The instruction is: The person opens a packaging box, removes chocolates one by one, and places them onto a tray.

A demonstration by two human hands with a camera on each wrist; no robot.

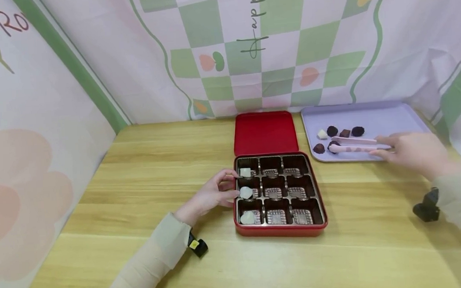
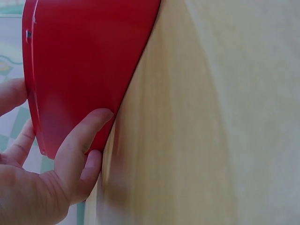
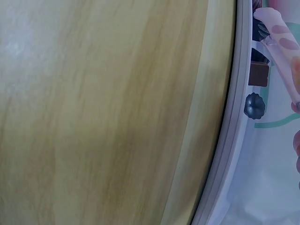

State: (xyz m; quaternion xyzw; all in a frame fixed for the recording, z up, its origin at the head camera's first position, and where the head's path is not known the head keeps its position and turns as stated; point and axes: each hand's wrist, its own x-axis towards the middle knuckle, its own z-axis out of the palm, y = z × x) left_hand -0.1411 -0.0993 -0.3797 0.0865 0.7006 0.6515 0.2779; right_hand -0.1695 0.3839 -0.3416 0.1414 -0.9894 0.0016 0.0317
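Note:
In the head view, my right hand (image 1: pixel 417 150) holds pink tongs (image 1: pixel 353 149) over the lilac tray (image 1: pixel 387 116). The tong tips are at a dark round chocolate (image 1: pixel 332 145); whether they grip it cannot be told. Close around them lie a white chocolate (image 1: pixel 322 134), a brown square chocolate (image 1: pixel 345 133) and several dark ones. My left hand (image 1: pixel 213 192) touches the left side of a red box (image 1: pixel 279 232), its digits against the wall and rim in the left wrist view. White chocolates (image 1: pixel 246 192) sit in the left column of the box's compartments.
Behind the box lies its red lid (image 1: pixel 265 133), flat on the wooden table (image 1: pixel 152 166). The lilac tray's raised rim stands to the right of the lid. A printed cloth (image 1: pixel 282 79) hangs along the back of the table.

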